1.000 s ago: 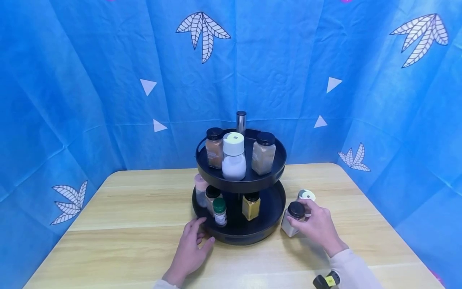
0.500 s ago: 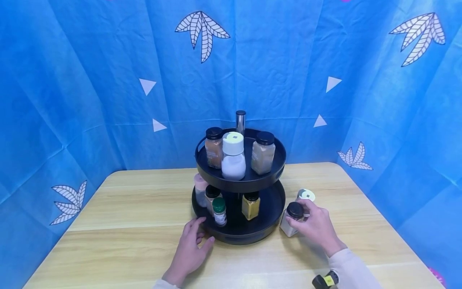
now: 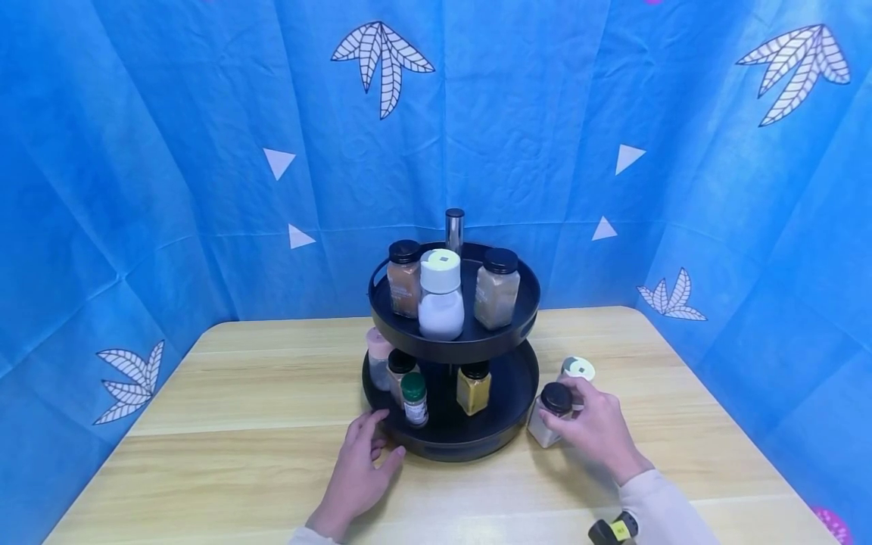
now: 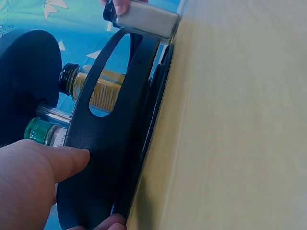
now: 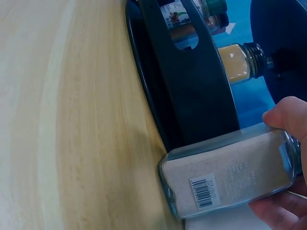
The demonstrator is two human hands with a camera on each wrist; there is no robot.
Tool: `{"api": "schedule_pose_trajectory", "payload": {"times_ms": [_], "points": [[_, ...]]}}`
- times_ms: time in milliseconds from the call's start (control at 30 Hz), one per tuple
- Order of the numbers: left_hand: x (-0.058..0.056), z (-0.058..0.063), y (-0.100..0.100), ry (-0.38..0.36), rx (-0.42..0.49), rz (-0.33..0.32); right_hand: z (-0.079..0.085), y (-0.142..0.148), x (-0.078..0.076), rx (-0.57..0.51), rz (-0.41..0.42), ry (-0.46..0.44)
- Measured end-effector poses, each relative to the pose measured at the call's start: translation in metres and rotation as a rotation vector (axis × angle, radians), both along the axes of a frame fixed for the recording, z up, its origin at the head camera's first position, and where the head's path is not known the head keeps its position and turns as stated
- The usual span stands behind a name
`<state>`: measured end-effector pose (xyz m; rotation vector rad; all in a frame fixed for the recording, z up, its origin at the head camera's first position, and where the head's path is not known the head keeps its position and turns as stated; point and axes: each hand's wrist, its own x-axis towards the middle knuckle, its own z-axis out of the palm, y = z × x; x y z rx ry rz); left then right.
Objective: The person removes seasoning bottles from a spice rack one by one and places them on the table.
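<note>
Head view, left hand [image 3: 357,471] relaxed against the lower tray [image 3: 455,453] of a black 2-tier stand [image 3: 455,351], right hand [image 3: 599,425] pinching a dark-lidded jar [image 3: 542,428] just beside that tray, left wrist view, thumb [image 4: 72,160] on tray wall, right wrist view, fingers [image 5: 274,213] round the jar's top, barcode [image 5: 205,190] showing

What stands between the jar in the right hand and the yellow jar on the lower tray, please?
The raised tray wall does: it rises between the black-capped jar, gripped by the right hand, and the yellow jar. I see nothing else between them.
</note>
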<state>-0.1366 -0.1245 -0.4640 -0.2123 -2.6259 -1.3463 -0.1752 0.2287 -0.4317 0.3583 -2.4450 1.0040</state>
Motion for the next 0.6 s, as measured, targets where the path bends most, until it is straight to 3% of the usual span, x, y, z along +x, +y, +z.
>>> {"api": "schedule_pose_trajectory", "payload": {"times_ms": [600], "points": [[0.0006,0.0007,-0.0012,0.020,-0.004,-0.021,0.0002,-0.0025,0.0020,0.003,0.000,0.002]]}}
